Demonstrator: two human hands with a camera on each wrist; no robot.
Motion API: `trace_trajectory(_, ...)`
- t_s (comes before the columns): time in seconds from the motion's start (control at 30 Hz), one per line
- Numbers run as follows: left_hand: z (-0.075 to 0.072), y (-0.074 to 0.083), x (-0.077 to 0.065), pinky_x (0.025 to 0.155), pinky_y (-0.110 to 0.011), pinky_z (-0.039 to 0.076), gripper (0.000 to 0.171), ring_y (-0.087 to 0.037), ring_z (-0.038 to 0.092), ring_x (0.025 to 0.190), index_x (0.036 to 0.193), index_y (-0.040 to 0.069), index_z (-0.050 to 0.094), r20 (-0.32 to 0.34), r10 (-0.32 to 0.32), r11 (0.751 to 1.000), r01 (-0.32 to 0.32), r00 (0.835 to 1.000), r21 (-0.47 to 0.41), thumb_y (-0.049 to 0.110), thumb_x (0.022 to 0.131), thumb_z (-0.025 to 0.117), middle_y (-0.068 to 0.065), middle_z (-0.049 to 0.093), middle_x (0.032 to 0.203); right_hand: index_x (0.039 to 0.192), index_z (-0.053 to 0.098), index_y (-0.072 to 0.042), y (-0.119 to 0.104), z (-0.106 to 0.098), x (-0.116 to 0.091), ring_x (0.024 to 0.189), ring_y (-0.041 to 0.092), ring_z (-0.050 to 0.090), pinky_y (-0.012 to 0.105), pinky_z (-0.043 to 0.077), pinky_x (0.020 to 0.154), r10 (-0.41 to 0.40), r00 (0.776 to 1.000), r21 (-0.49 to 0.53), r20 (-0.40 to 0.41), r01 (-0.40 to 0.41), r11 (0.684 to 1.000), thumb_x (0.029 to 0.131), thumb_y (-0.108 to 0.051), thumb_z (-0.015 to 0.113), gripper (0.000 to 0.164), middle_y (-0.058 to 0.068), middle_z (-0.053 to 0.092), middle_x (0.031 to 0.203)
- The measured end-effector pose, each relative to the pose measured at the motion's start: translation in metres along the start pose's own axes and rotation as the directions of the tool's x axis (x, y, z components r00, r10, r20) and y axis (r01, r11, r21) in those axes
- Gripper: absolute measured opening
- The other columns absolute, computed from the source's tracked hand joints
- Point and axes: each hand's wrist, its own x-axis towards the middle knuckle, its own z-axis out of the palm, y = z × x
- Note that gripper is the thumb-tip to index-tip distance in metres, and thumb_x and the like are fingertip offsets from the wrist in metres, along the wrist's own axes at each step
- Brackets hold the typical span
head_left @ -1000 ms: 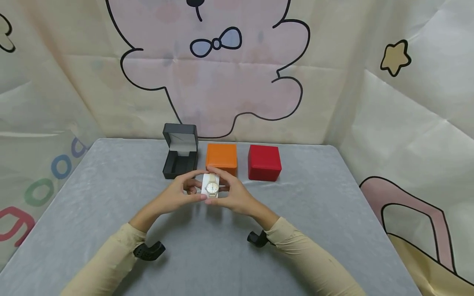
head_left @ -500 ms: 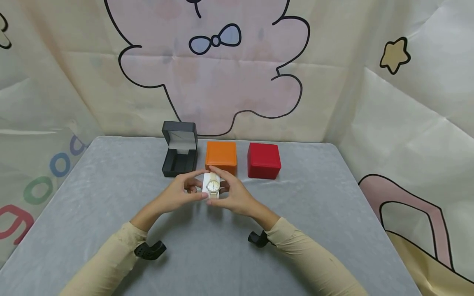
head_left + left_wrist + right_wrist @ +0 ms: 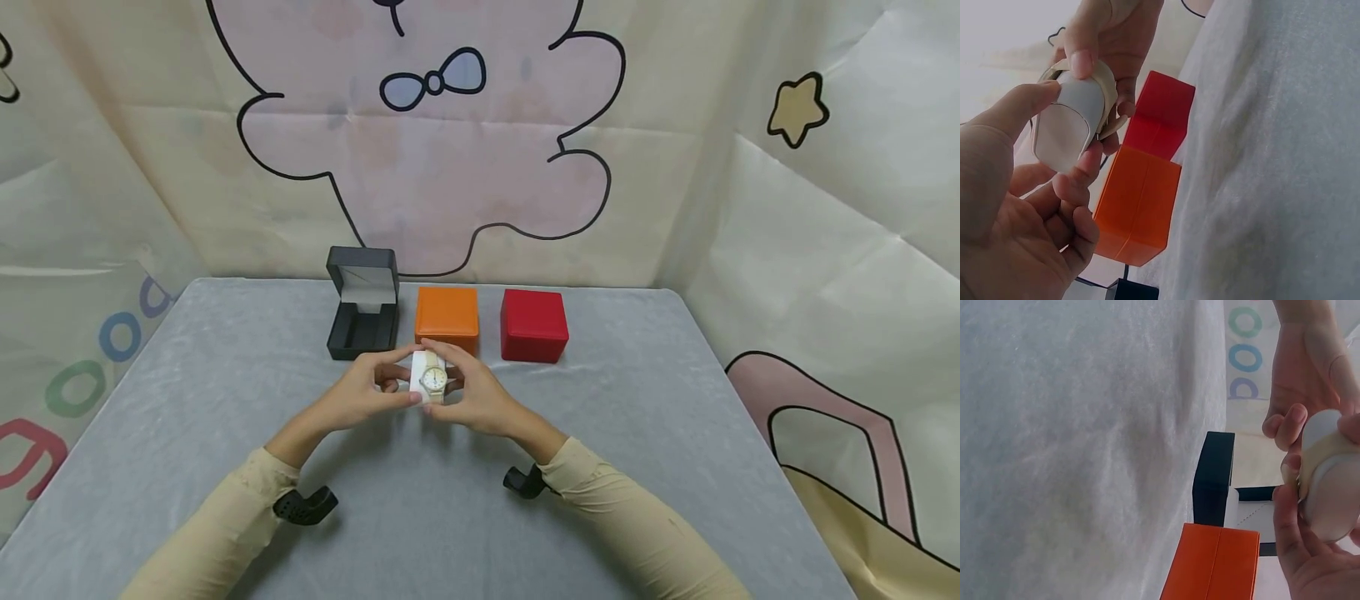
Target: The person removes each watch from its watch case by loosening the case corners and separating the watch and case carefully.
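Observation:
Between both hands, above the table, a wristwatch (image 3: 433, 380) with a pale dial and cream strap (image 3: 1107, 87) is wrapped around a white watch cushion (image 3: 417, 372). My left hand (image 3: 358, 392) grips the cushion's left end, thumb on the near side and fingers beyond it. The left wrist view shows the cushion's rounded end and a loose strap tip beside it. From the right, my right hand (image 3: 480, 396) pinches watch and cushion between thumb and fingers. In the right wrist view, the strap crosses the cushion near its middle, and the dial is hidden.
Behind the hands stand an open black watch box (image 3: 363, 329) with a light-lined lid, a closed orange box (image 3: 447, 310), partly covered by the fingertips, and a closed red box (image 3: 534, 325). A grey cloth covers the table (image 3: 420, 533). A printed curtain (image 3: 525, 192) surrounds its back and sides.
The watch has shifted slightly to the right on the cushion. Both hands keep their hold almost unmoved, and the boxes stay where they were.

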Motion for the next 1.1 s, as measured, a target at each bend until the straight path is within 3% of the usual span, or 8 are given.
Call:
trace_trajectory(0.13,-0.0026,-0.0012,-0.0009,0.057,-0.022,0.038,0.072,-0.008,0.047,0.065,0.151,0.003,0.045,0.004,0.024,1.000,-0.024,1.000,0.004,0.017,0.089,0.078,-0.010,0.070,0.095,0.151,0.045,-0.018,0.0007,-0.0026,-0.0002,0.099,0.023,0.069,0.037,0.059,0.090,0.019,1.000,0.076,0.014,-0.020,0.997,0.082,-0.008,0.083,0.079,0.003,0.051,0.149)
trace_trajectory(0.27,-0.0046,-0.0009,-0.0021,0.059,-0.023,0.039,0.073,-0.009,0.049,0.068,0.151,0.004,0.045,0.017,0.026,0.999,-0.025,1.000,-0.021,0.015,0.088,0.079,-0.012,0.073,0.101,0.146,0.048,-0.017,0.0036,-0.0050,0.0008,0.100,0.020,0.069,0.037,0.058,0.093,0.018,0.999,0.134,0.032,-0.022,0.991,0.079,-0.005,0.085,0.078,0.003,0.053,0.145)
trace_trajectory(0.63,-0.0038,-0.0047,-0.0026,0.061,-0.023,0.043,0.074,-0.008,0.053,0.073,0.151,0.000,0.043,0.025,0.023,0.994,-0.021,0.999,-0.110,0.011,0.087,0.079,-0.021,0.074,0.113,0.140,0.050,-0.017,0.0027,-0.0066,0.0010,0.093,0.019,0.072,0.039,0.058,0.090,0.033,0.999,0.133,0.029,-0.037,0.990,0.075,-0.007,0.089,0.077,0.005,0.055,0.139)
trace_trajectory(0.73,-0.0023,-0.0072,-0.0028,0.062,-0.023,0.044,0.074,-0.008,0.054,0.073,0.151,0.000,0.044,0.009,0.024,0.993,-0.022,1.000,-0.114,0.011,0.087,0.079,-0.021,0.074,0.112,0.140,0.050,-0.019,0.0030,-0.0055,-0.0003,0.091,0.021,0.072,0.042,0.059,0.089,0.060,0.998,0.152,0.012,-0.061,0.987,0.075,-0.007,0.089,0.077,0.004,0.053,0.140)
trace_trajectory(1.1,0.0023,-0.0063,-0.0017,0.057,-0.022,0.041,0.071,-0.008,0.050,0.068,0.150,0.005,0.048,-0.078,-0.022,0.994,0.014,0.997,-0.105,0.013,0.087,0.080,-0.018,0.072,0.104,0.150,0.044,-0.017,0.0034,-0.0033,-0.0007,0.076,0.020,0.075,0.034,0.060,0.075,0.080,0.997,0.175,0.000,-0.079,0.981,0.084,-0.007,0.081,0.077,0.006,0.049,0.147)
